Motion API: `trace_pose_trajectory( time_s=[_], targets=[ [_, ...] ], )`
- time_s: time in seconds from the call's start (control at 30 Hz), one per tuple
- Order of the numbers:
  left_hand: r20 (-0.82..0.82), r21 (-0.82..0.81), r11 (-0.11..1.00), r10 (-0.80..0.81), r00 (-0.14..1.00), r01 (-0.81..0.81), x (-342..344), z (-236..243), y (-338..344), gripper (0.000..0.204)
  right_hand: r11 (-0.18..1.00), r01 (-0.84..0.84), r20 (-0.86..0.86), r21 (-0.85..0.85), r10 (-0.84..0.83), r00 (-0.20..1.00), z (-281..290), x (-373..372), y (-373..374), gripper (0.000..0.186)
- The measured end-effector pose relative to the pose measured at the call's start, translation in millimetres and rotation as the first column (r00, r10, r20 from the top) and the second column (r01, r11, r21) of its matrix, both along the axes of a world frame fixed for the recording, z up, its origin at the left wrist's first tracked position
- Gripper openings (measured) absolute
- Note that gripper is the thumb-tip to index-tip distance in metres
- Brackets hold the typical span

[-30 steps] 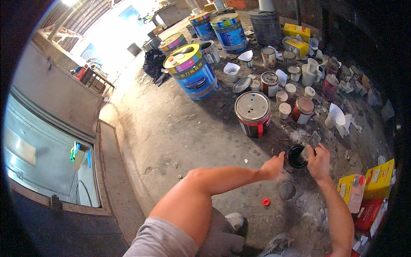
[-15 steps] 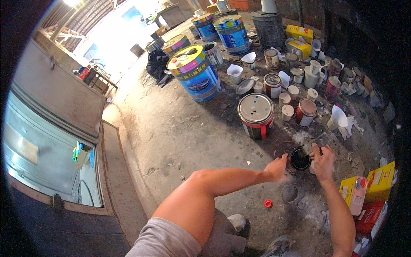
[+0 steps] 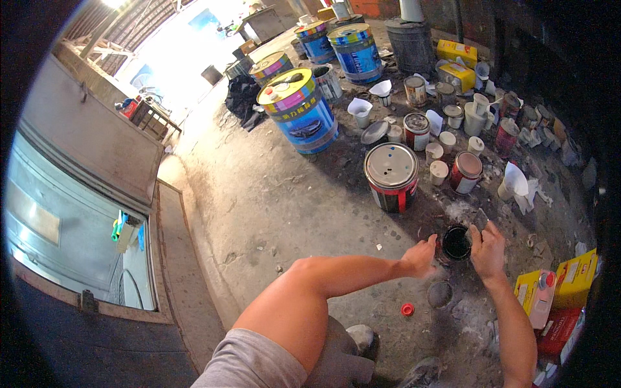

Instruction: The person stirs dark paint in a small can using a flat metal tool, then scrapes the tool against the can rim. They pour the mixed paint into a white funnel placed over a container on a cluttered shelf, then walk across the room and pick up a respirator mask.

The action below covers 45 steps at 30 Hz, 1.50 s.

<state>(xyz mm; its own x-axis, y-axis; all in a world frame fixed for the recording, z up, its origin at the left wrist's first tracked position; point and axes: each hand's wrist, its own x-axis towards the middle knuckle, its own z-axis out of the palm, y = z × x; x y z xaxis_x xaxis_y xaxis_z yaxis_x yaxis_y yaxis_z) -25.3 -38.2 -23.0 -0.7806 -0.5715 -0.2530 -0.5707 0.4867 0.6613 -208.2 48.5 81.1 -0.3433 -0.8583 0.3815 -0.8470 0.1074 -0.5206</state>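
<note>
An opened paint can with black, glossy contents stands on the floor in front of me. My left hand is closed at the can's left side, thumb up near the rim. At the right rim my right hand is closed, with its thumb by the can's edge. A thin greyish stick juts up from its fingers; its lower part is hidden. Nearer to me lie a round dark disc, perhaps a lid or a stain, and a red cap.
A larger lidded can stands just beyond. Behind it are several paint cans, cups and paper funnels, and big blue drums. Yellow boxes and a clear bottle with a red cap stand at right. A vehicle door is at left.
My right hand has come down against the can's right rim, and a thin stick now shows above its fingers. My left hand stays beside the can. The view has shifted slightly.
</note>
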Motion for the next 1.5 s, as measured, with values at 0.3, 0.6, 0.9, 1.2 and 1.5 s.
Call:
trace_pose_trajectory(
  time_s=[0.3,0.6,0.9,1.2,1.5],
  targets=[
    [0.068,0.012,1.0,0.01,0.998,-0.011,-1,4,0,0.101,0.994,-0.032,-0.011,-0.101,0.031,0.999,-5,-3,2,0.048],
    [0.156,0.035,0.998,0.037,0.987,-0.043,-1,16,1,0.099,0.985,-0.036,0.031,-0.169,0.042,0.999,-4,-4,2,0.038],
    [0.031,0.006,0.999,-0.04,0.999,0.04,3,4,-8,0.1,0.976,0.209,0.555,0.064,-0.209,0.806,-19,-27,18,0.045],
    [0.086,0.008,1.0,-0.02,0.996,0.019,14,-4,-12,0.101,0.914,0.398,0.811,-0.076,-0.176,0.559,7,-91,62,0.034],
    [0.225,0.054,0.997,0.04,0.974,-0.053,8,3,-25,0.096,0.897,0.425,0.813,-0.126,-0.152,0.562,69,-110,86,0.029]
  ],
)
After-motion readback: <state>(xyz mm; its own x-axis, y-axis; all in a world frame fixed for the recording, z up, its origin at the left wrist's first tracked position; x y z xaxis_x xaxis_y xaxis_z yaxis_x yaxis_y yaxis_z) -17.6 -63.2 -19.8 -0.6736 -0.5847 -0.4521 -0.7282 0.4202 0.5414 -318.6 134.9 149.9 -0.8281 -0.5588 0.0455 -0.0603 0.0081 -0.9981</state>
